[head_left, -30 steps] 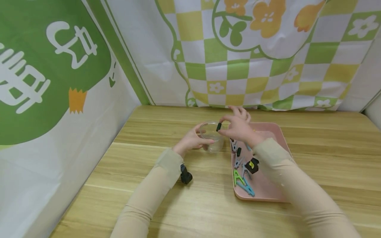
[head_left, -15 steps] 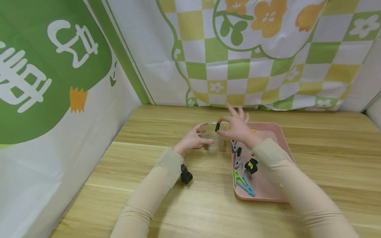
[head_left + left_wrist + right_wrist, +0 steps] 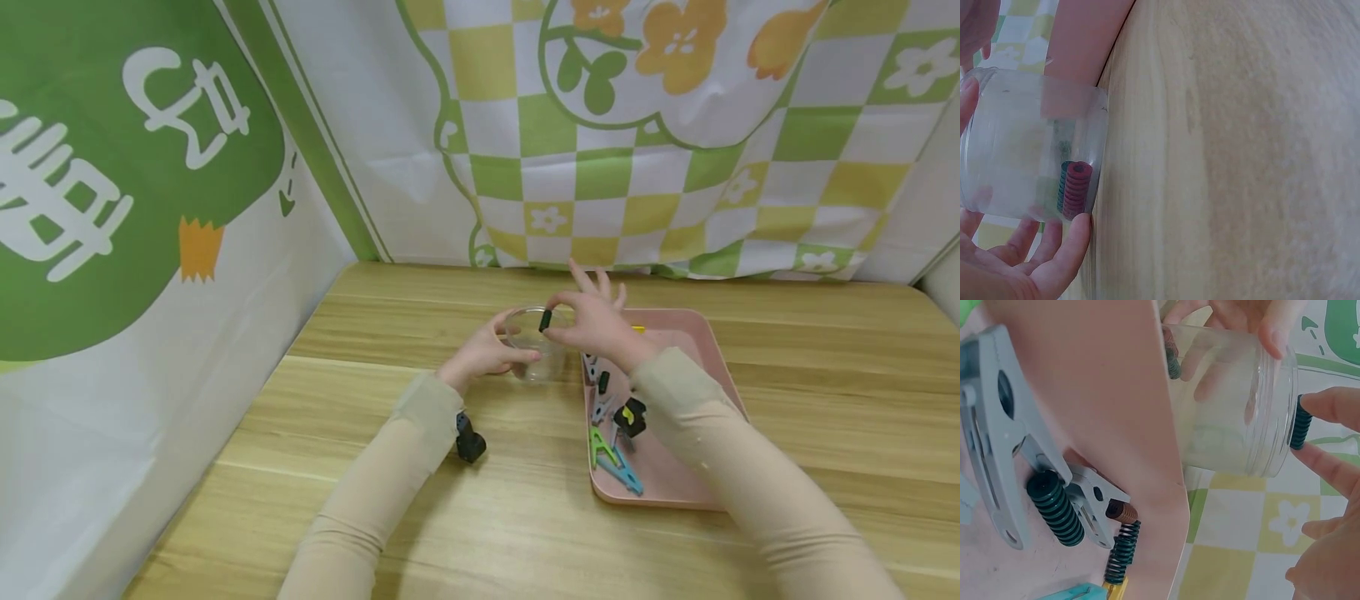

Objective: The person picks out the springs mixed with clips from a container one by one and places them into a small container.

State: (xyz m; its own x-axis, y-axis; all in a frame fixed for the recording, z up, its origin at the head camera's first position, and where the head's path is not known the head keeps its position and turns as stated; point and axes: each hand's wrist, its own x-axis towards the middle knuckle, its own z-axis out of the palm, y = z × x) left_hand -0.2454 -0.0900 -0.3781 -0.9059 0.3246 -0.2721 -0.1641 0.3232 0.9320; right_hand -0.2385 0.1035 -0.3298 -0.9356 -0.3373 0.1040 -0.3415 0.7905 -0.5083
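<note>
My left hand point(image 3: 483, 350) grips a clear plastic jar point(image 3: 552, 364) by its side, thumb in front, and the jar stands upright on the table. Through its wall the left wrist view shows a red coil spring point(image 3: 1077, 190) and a green spring point(image 3: 1061, 187) at the bottom. Between thumb and index finger my right hand point(image 3: 600, 325) pinches a dark green coil spring point(image 3: 1301, 425), right at the jar's open mouth. Its other fingers are spread. The pink tray point(image 3: 686, 479) beside the jar holds another dark green spring point(image 3: 1057, 506) and a brown spring point(image 3: 1124, 511).
Grey clothespins point(image 3: 1007, 444), a green clothespin point(image 3: 598, 450) and a blue clothespin point(image 3: 626, 475) lie along the tray's left side. The tray's raised rim stands close to the jar. Behind the wooden table point(image 3: 510, 533) hangs a checked cloth point(image 3: 547, 158).
My right hand has shifted slightly left with the spring, bringing it further over the jar's mouth. Its free fingers have spread out. The left hand and the jar stay in place.
</note>
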